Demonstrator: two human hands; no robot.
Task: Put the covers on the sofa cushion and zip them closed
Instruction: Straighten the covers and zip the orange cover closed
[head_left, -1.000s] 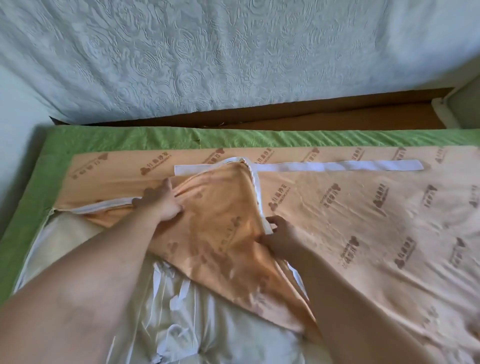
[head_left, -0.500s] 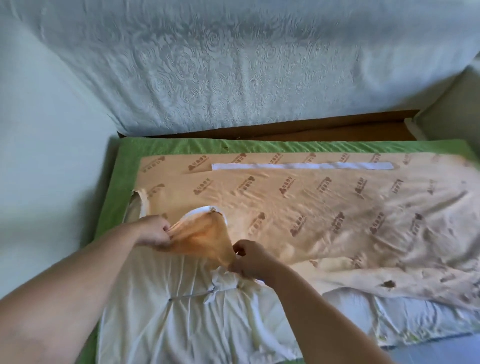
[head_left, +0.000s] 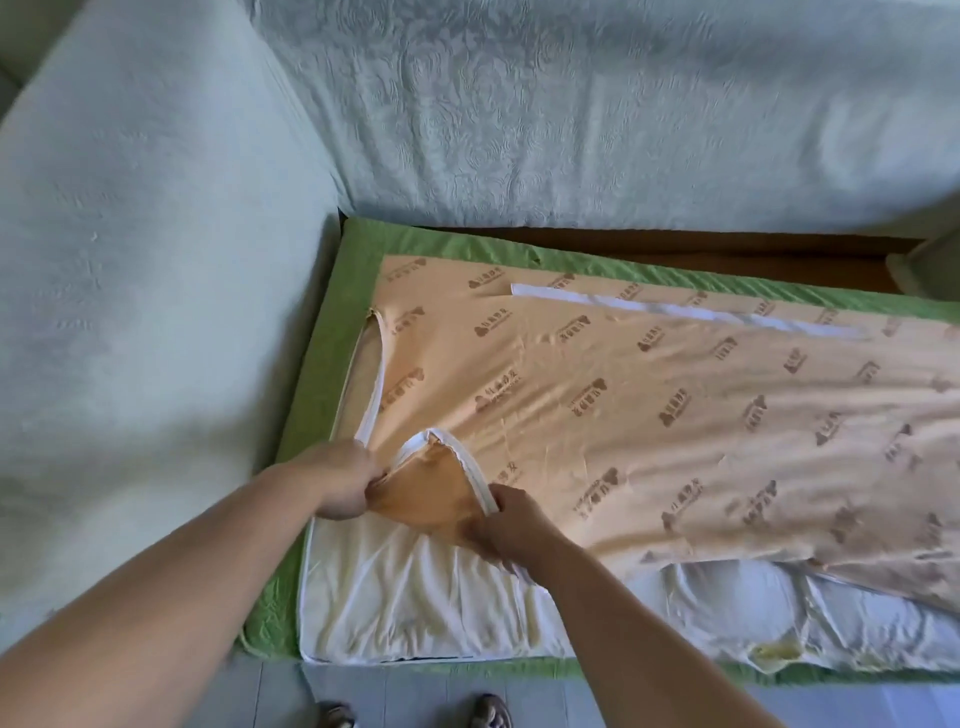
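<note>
Step in hand: fitting. Your left hand (head_left: 340, 486) and right hand (head_left: 506, 525) each pinch the folded-back corner of the orange cover (head_left: 649, 415), spread over the white cushion (head_left: 415, 597) on the sofa (head_left: 156, 260). Cushion's near edge bare. Next, likely: pull the corner down, then zip

Cover (head_left: 649, 415) over cushion (head_left: 415, 597) on the sofa seat (head_left: 332, 364).
The cover leaves the cushion's 6 o'clock edge bare; the left hand (head_left: 340, 480) and right hand (head_left: 501, 522) hold its corner at 7 o'clock. The backrest (head_left: 571, 104) stands at 12, the armrest (head_left: 130, 260) at 9, the floor (head_left: 415, 696) at 6.
</note>
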